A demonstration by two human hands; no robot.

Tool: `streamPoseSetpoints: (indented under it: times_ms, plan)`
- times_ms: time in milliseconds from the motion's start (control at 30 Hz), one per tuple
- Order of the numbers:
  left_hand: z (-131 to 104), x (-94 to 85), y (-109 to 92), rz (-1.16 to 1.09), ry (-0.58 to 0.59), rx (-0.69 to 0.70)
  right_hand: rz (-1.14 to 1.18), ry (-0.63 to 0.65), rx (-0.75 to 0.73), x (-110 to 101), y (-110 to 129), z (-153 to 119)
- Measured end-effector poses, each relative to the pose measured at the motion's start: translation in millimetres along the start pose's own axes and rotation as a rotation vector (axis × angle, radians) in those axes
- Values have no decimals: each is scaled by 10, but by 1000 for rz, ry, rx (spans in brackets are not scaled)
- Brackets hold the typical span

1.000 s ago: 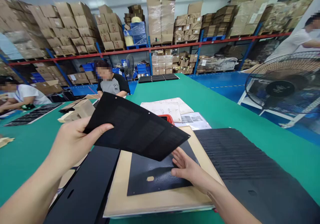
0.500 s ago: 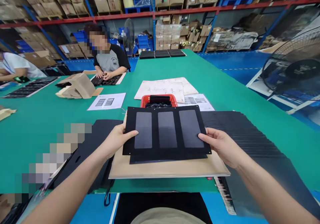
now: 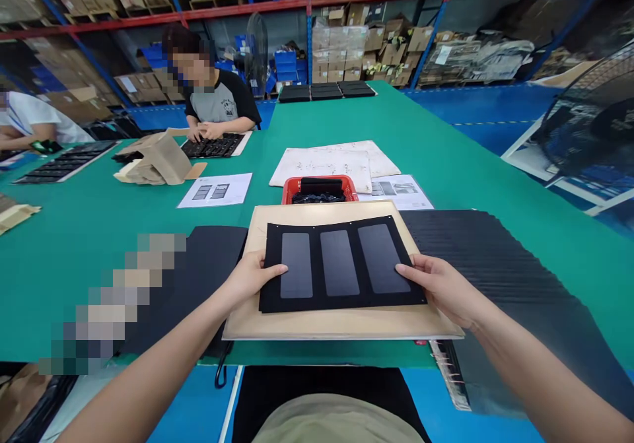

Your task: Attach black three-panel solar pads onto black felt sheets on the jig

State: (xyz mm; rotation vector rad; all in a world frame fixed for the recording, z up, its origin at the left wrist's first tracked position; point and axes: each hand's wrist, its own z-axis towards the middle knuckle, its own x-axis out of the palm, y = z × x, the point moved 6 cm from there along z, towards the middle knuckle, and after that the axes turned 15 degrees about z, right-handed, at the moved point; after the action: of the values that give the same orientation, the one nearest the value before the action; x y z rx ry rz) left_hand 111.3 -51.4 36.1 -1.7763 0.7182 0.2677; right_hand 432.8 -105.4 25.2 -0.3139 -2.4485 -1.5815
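Observation:
A black panel [image 3: 341, 265] with three grey rectangular windows lies over a tan board [image 3: 347, 327] in front of me. My left hand [image 3: 252, 274] grips its left edge, thumb on top. At the right edge my right hand [image 3: 438, 281] holds it the same way, fingers hidden beneath. The panel is slightly tilted, its right side a little higher. Just behind the board stands a red basket [image 3: 286, 194] with black items in it.
Black sheets [image 3: 505, 284] are stacked on the right, and black pieces [image 3: 198, 278] lie on the left. Printed papers [image 3: 215, 190], white boards [image 3: 321, 166] and a cardboard piece [image 3: 166, 158] sit farther back. A person [image 3: 218, 100] works across the green table [image 3: 421, 146].
The panel has come down nearer the tan board, with both hands still on it. The dark sheet that showed beneath its front edge is now covered. The camera view has shifted slightly.

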Motion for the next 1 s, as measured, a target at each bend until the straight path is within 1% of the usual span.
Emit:
streamPoseSetpoints:
  times_ms: [167, 400, 600, 733, 900, 1000]
  plan:
    - [21, 32, 23, -18, 22, -27, -21, 6, -10, -40, -30, 25]
    - [49, 39, 63, -2, 9, -7, -37, 21, -39, -45, -46, 63]
    - [30, 46, -3, -2, 32, -16, -126, -8, -107, -15, 18, 52]
    - [33, 36, -7, 33, 40, -9, -105, 1, -117, 32, 46, 36]
    - [46, 39, 15, 48, 58, -23, -274, -49, -187, 8, 90, 42]
    - [42, 29, -10, 76, 51, -21, -345, -55, -194, -14, 95, 51]
